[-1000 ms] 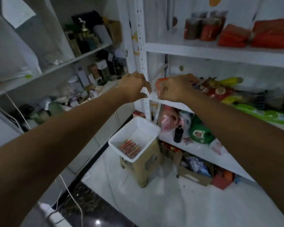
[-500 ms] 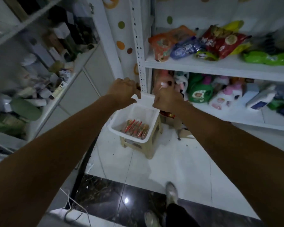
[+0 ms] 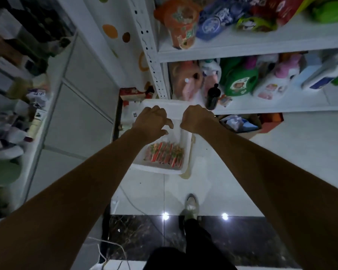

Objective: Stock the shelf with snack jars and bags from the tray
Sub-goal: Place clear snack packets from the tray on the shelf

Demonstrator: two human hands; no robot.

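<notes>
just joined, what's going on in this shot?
A person is stocking a white shelf from a white tray on the floor side of it. Both hands hover over the tray's far end: the left hand loosely curled and holding nothing, the right hand curled, with its fingers hidden. A row of red snack packets lies at the tray's near end, not yet shelved. Snack bags already sit on the shelf.

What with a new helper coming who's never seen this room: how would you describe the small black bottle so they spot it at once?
Find the white shelving unit and look at its lowest board, above the floor boxes. Near that board's left end stands the black bottle. It is the only dark, slim thing among pink packs and a green pack.
</notes>
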